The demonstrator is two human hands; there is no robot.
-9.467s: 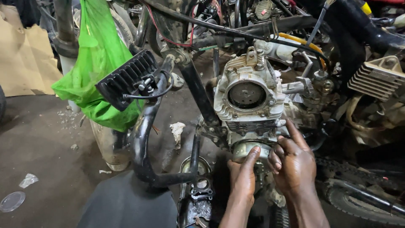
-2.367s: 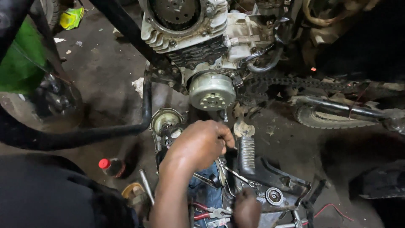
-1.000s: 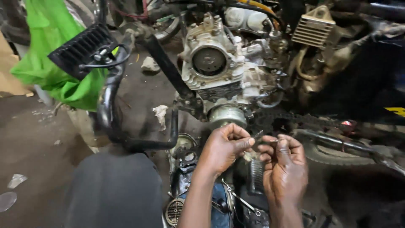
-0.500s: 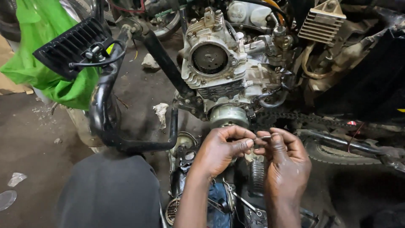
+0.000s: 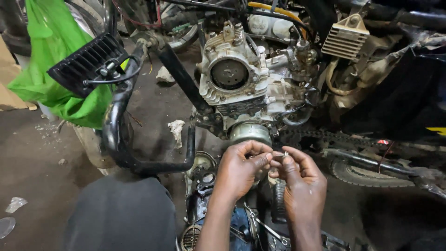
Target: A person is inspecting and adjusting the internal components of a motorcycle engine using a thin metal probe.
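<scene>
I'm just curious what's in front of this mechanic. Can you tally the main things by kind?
Hands: 2, left and right, pinching a small metal part
Small metal part: 1
Engine: 1
Green bag: 1
Drive chain: 1
White rags: 2
Total: 8

Both hands meet just below the motorcycle engine (image 5: 241,88). The left hand (image 5: 241,169) and right hand (image 5: 299,179) pinch a small metal part (image 5: 284,155) between their fingertips, near the round silver cover (image 5: 251,134) under the engine. A green plastic bag (image 5: 51,60) hangs at left beside a black ribbed footrest (image 5: 88,62). Loose tools (image 5: 260,227) lie on the floor below the hands.
</scene>
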